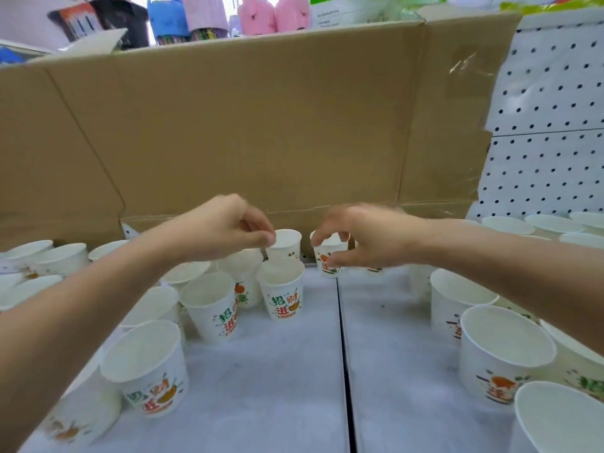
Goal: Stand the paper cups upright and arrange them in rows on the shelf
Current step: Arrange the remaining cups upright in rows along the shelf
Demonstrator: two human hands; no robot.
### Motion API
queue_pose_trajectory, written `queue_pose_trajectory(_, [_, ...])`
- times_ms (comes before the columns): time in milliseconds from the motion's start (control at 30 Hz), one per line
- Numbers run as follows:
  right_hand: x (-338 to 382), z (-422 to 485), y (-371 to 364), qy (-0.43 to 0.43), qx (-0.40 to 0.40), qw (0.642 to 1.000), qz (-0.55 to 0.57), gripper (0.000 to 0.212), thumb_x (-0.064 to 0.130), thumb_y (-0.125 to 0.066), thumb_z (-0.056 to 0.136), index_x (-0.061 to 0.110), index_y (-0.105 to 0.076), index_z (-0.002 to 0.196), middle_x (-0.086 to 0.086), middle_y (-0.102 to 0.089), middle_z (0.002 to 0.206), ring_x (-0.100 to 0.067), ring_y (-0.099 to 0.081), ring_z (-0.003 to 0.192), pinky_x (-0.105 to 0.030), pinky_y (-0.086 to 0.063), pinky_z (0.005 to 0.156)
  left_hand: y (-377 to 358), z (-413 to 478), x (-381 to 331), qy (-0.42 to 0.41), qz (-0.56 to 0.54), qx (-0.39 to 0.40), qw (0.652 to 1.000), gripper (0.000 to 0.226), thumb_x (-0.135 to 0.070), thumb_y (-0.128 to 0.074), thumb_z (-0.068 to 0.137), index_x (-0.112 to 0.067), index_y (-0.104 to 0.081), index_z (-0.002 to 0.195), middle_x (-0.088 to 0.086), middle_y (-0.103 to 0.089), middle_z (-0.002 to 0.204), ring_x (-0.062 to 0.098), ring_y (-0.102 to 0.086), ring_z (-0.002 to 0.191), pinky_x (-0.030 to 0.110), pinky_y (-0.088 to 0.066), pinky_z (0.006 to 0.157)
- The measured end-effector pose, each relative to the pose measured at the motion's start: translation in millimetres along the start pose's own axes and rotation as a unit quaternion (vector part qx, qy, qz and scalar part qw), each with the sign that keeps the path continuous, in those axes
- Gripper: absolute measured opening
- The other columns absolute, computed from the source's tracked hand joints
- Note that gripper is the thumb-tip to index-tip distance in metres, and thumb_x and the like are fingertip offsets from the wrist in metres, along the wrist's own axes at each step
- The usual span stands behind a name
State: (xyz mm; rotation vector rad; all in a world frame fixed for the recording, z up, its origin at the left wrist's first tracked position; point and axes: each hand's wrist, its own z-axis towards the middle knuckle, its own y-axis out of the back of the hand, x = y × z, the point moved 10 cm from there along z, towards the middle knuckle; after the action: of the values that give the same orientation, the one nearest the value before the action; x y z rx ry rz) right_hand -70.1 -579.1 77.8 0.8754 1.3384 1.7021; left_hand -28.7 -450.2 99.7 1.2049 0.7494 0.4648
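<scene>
Shelf [277,387]: upright paper cups [209,305] crowd both sides.
Left hand [222,228]: pinching rim of back-edge cup [289,246].
Right hand [369,238]: gripping neighbouring cup [327,268].

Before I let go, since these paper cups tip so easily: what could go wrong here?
The left hand pinches the back cup by its rim only; it may tip onto the cup in front. The right hand holds the orange-print cup near the shelf seam, where it might sit unevenly. The right forearm crosses upright cups; withdrawing low could knock them.
</scene>
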Motion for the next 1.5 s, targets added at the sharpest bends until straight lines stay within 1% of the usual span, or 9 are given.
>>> queue_pose_trajectory(200, [46, 25, -27, 0.053, 0.033, 0.998, -0.03, 0.021, 0.026, -0.062, 0.09, 0.027, -0.066, 0.11, 0.014, -0.048, 0.09, -0.013, -0.053, 0.09, -0.029, -0.043, 0.067, -8, -29, 49, 0.091, 0.156, 0.016, 0.983, 0.009, -0.048, -0.07, 0.08, -0.038, -0.072, 0.08, -0.023, -0.066, 0.083, 0.001, -0.061, 0.078, 0.034, -0.055, 0.072])
queue_pose_trajectory(367, [44, 23, -20, 0.036, 0.032, 0.998, -0.033, 0.012, 0.018, -0.059, 0.087, 0.024, -0.069, 0.092, 0.008, -0.066, 0.087, -0.016, -0.06, 0.082, -0.037, -0.052, 0.067, -19, -19, 48, 0.083, 0.2, 0.022, 0.976, 0.01, -0.036, -0.069, 0.083, -0.034, -0.073, 0.092, -0.021, -0.062, 0.084, 0.004, -0.058, 0.078, 0.024, -0.047, 0.062])
queue_pose_trajectory(500, [22, 1, 32, -0.017, -0.051, 0.998, -0.027, 0.011, 0.022, -0.062, 0.086, 0.022, -0.072, 0.088, 0.011, -0.066, 0.083, -0.01, -0.06, 0.075, -0.032, -0.053, 0.067, -26, -14, 47, 0.076, 0.22, 0.044, 0.971, 0.012, -0.032, -0.068, 0.084, -0.031, -0.072, 0.096, -0.02, -0.056, 0.079, 0.008, -0.059, 0.082, 0.023, -0.045, 0.061])
queue_pose_trajectory(700, [-12, -37, 41, -0.076, -0.034, 0.995, -0.062, 0.008, 0.022, -0.063, 0.082, 0.025, -0.069, 0.078, 0.012, -0.064, 0.073, -0.009, -0.059, 0.069, -0.029, -0.051, 0.061, -19, -5, 14, 0.025, 0.145, -0.002, 0.989, 0.008, -0.031, -0.071, 0.082, -0.032, -0.075, 0.088, -0.021, -0.066, 0.075, 0.001, -0.062, 0.076, 0.029, -0.055, 0.07])
queue_pose_trajectory(867, [-23, -50, 4, -0.09, 0.042, 0.984, -0.145, 0.006, 0.024, -0.057, 0.08, 0.025, -0.062, 0.078, 0.009, -0.063, 0.078, -0.016, -0.058, 0.074, -0.027, -0.044, 0.055, -47, 7, -25, -0.018, 0.058, 0.045, 0.997, 0.006, -0.025, -0.074, 0.081, -0.025, -0.077, 0.086, -0.019, -0.069, 0.075, -0.005, -0.062, 0.072, 0.021, -0.052, 0.067])
queue_pose_trajectory(1067, [-29, -53, -1, -0.086, 0.038, 0.982, -0.161, 0.01, 0.024, -0.055, 0.083, 0.027, -0.065, 0.083, 0.009, -0.065, 0.082, -0.015, -0.056, 0.074, -0.023, -0.034, 0.05, -59, 13, -37, -0.017, -0.003, 0.072, 0.997, 0.018, -0.033, -0.062, 0.091, -0.024, -0.077, 0.088, -0.011, -0.068, 0.081, 0.011, -0.058, 0.074, 0.026, -0.044, 0.061])
queue_pose_trajectory(1233, [-33, -55, 0, -0.081, 0.036, 0.985, -0.149, 0.008, 0.032, -0.06, 0.086, 0.029, -0.067, 0.087, 0.014, -0.063, 0.082, -0.012, -0.057, 0.078, -0.022, -0.032, 0.05, -60, 10, -33, -0.003, -0.015, 0.07, 0.997, 0.018, -0.041, -0.066, 0.086, -0.027, -0.075, 0.093, -0.013, -0.069, 0.089, 0.009, -0.06, 0.084, 0.031, -0.049, 0.075])
queue_pose_trajectory(1367, [-33, -55, 0, -0.077, 0.037, 0.986, -0.146, 0.01, 0.036, -0.061, 0.087, 0.03, -0.067, 0.091, 0.017, -0.056, 0.08, -0.011, -0.056, 0.08, -0.021, -0.032, 0.052, -56, 3, -39, -0.015, 0.072, 0.054, 0.996, 0.043, -0.056, -0.075, 0.071, -0.035, -0.066, 0.106, -0.021, -0.06, 0.102, 0.003, -0.054, 0.096, 0.026, -0.047, 0.082])
queue_pose_trajectory(1500, [-33, -54, 3, -0.073, 0.029, 0.986, -0.145, 0.01, 0.034, -0.061, 0.086, 0.03, -0.069, 0.092, 0.017, -0.058, 0.081, -0.01, -0.058, 0.08, -0.02, -0.034, 0.052, -51, -4, -37, -0.013, 0.04, 0.09, 0.995, 0.043, -0.045, -0.079, 0.072, -0.037, -0.062, 0.112, -0.025, -0.057, 0.105, -0.004, -0.05, 0.097, 0.02, -0.041, 0.081])
